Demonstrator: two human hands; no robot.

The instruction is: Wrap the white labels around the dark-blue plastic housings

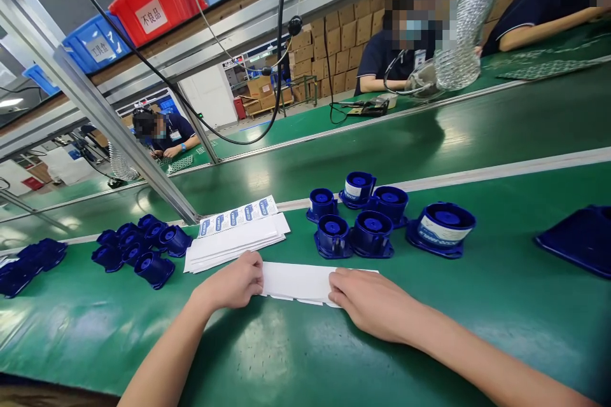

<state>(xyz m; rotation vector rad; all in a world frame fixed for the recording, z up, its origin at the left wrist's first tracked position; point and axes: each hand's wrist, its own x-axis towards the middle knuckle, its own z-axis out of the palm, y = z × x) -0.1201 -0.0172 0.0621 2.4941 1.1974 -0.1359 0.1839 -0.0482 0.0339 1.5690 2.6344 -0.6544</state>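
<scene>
A white paper strip [296, 281] stretches between my hands, low over the green work surface, its lower edge uneven with small flaps. My left hand [241, 283] pinches its left end, and my right hand [365, 302] grips it toward the right end. Just behind my left hand lies a stack of white sheets [233, 243], with a sheet of blue-printed labels [238, 216] on its far side. Beyond my right hand stand several dark blue round plastic housings [372, 229]. A larger one [442, 229] beside them carries a white-and-blue label.
More blue housings [138, 241] cluster at the left, with dark blue parts [33, 264] farther out. Another dark blue piece [577, 238] lies at the right. A metal post [128, 140] and a hanging black cable [279, 76] cross the view. Co-workers sit across the line.
</scene>
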